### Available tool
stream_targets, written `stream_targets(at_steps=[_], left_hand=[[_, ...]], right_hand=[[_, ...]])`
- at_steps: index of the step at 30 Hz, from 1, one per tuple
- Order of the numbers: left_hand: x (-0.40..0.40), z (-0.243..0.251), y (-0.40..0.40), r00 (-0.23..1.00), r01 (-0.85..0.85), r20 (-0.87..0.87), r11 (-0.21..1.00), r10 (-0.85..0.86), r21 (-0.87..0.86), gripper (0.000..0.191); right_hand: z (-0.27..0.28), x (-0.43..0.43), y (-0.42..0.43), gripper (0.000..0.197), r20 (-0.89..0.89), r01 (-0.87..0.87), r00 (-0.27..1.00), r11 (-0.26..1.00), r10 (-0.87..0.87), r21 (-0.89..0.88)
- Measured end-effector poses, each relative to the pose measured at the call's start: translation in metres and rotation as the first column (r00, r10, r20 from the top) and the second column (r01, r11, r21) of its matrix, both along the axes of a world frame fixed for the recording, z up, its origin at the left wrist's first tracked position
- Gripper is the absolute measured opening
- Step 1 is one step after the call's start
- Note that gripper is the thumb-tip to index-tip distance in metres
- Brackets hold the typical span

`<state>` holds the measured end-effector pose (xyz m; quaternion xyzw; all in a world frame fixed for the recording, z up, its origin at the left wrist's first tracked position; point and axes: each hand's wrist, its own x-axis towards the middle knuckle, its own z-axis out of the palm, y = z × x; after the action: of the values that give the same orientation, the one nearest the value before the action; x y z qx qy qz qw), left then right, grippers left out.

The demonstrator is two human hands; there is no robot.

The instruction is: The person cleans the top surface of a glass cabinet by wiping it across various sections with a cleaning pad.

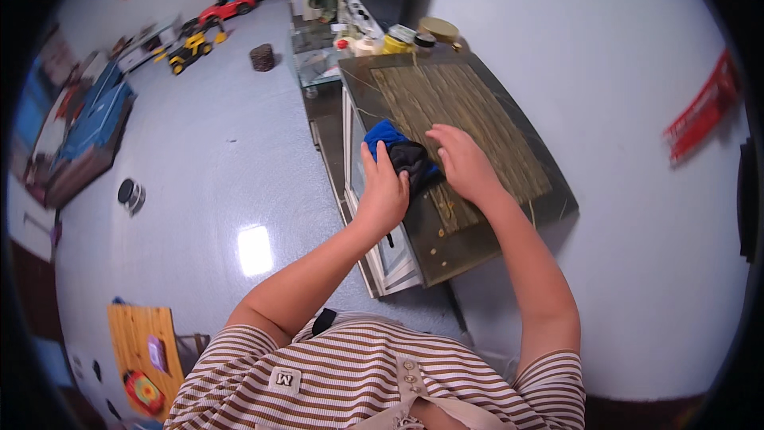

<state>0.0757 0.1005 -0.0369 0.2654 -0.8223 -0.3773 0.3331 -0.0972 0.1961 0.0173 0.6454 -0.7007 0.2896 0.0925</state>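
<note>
A bundled blue and black fabric item [409, 157] rests on the dark marbled top of a cabinet [465, 257], over its left edge area. Fingers and thumb of my left hand [385, 191] press around its near left side. My right hand [465, 161] hovers just to the right of the bundle, fingers slightly curved and holding nothing. Under it lies a brown wood-grain panel or mat [477, 119]. How the fabric is folded cannot be made out.
Jars and bottles, among them a yellow tub [397, 42] and a round gold lid [439, 28], crowd the cabinet's far end. A white wall [609, 101] borders the right side. On the floor are a dark woven stool [262, 57], a jar-like container [130, 193] and toy vehicles [190, 52].
</note>
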Motion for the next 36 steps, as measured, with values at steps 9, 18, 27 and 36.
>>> stream_targets(at_steps=[9,18,27,36], left_hand=[[-0.047,-0.004,-0.092,0.957,-0.254,0.137,0.967,0.256,-0.034,0.061],[-0.097,-0.005,-0.175,0.919,-0.331,0.197,0.94,0.342,-0.087,0.062],[-0.124,0.008,-0.216,0.877,-0.418,0.262,0.909,0.404,-0.001,0.058],[-0.089,-0.006,-0.156,0.9,-0.388,0.189,0.92,0.392,-0.059,0.061]], right_hand=[[-0.035,-0.037,-0.074,0.038,0.059,-0.012,0.998,1.0,0.011,0.008],[-0.029,-0.051,-0.062,0.044,0.102,-0.047,0.994,0.993,0.036,0.111],[-0.027,-0.055,-0.057,0.047,0.138,-0.104,0.987,0.983,0.083,0.148],[-0.02,-0.06,-0.066,0.044,0.335,-0.115,0.938,0.991,0.088,0.064]])
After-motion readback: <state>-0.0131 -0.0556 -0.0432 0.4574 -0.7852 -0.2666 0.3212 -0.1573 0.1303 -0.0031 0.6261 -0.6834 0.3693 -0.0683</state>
